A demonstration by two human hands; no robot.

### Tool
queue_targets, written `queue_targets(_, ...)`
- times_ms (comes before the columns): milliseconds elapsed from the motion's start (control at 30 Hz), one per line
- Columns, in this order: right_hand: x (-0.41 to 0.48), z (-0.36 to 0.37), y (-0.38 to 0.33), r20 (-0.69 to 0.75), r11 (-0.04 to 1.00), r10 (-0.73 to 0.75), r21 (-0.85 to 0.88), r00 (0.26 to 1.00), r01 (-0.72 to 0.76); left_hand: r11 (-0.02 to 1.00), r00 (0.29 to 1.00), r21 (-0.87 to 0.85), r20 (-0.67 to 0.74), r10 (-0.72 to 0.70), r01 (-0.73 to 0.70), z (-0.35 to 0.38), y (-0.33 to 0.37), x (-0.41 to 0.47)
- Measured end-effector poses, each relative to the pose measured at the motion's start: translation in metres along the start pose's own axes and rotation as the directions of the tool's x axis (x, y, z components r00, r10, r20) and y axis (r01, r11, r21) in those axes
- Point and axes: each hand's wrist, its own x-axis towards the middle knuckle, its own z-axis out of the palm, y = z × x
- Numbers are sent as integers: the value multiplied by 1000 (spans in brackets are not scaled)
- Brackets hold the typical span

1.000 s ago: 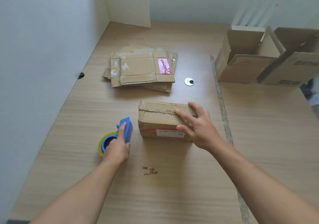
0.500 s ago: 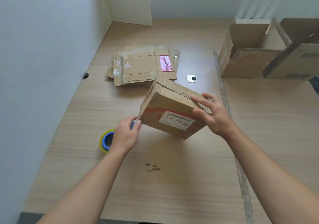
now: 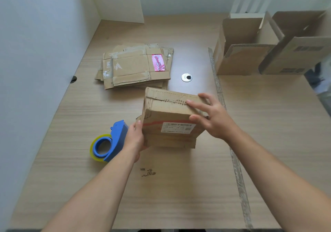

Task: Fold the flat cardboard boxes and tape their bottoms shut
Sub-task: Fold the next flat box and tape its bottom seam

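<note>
- Looked down on a pale wood-grain table (image 3: 179, 205), shut in by white walls (image 3: 35, 52) to the left of the box and beyond it.
- Counted one made-up box (image 3: 168, 110) near mid-table, tilted, with a ragged seam along its upper face and a white label (image 3: 177, 127) under a red stripe on its near face.
- Counted two hands, both on that box.
- Found the left hand (image 3: 134, 140) gripping the box's lower left corner, thumb on the near face, fingers out of sight behind.
- Found the right hand (image 3: 213, 117) clasping the box's right end, fingers spread over the upper face, thumb against the near face.
- Counted one blue tape dispenser (image 3: 116, 140) with a yellowish roll, lying just left of the box beside the left hand; could not tell whether touching it.
- Counted one stack of flat boxes (image 3: 134, 67) beyond the box, the top sheet bearing a pink patch; could not count the sheets beneath.
- Counted two open boxes (image 3: 238, 56) beyond and right of the box, the farther-right one cut by the frame edge.
- Counted one round metal grommet (image 3: 186, 77) just beyond the box, and one long strip (image 3: 238, 174) running along the table right of it.
- Could not tell whether the box's underside rested on the table, nor read the label's print.
- Could not make out a dark shape (image 3: 320, 77) at the frame edge far right of the box, nor the small dark marks (image 3: 147, 172) nearer than it.
- Found a wide stretch of bare wood between the box and the table's near edge, crossed by both forearms, and more right of the strip.
</note>
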Motion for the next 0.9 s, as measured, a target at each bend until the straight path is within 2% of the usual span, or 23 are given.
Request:
queue_targets(100,-6,17,-5,87,995,-24,-95,996,32,996,999,85,-9,-35,36,-10,-22,1)
queue_targets(233,-22,40,-9,136,989,-91,-106,986,106,996,993,13,77,-93,93,-32,-48,-6)
queue_targets(367,-39,63,-8,219,993,3,-119,976,24,992,993,45,0,-121,121,-51,-66,-14)
queue_targets(500,-44,78,-14,215,983,25,-183,976,16,993,996,84,37,-85,82,-62,-63,-20)
queue_targets(600,-35,78,-23,189,978,75,-205,979,-35,971,999,237,30,-31,23,-71,-51,-23)
queue_targets(700,-37,81,-28,203,920,23,-387,979,59,873,998,484,27,57,-63,-86,-38,-29)
queue_targets(800,-42,93,-37,232,873,-55,-461,971,160,806,961,545,-2,276,-231,-104,-25,-32)
queue_targets(867,-42,100,-42,206,895,-39,-428,978,126,653,887,689,-33,462,-314,-113,-17,-29)
queue_targets(900,-42,102,-43,185,902,-25,-419,982,102,585,868,748,-25,496,-313,-115,-14,-26)
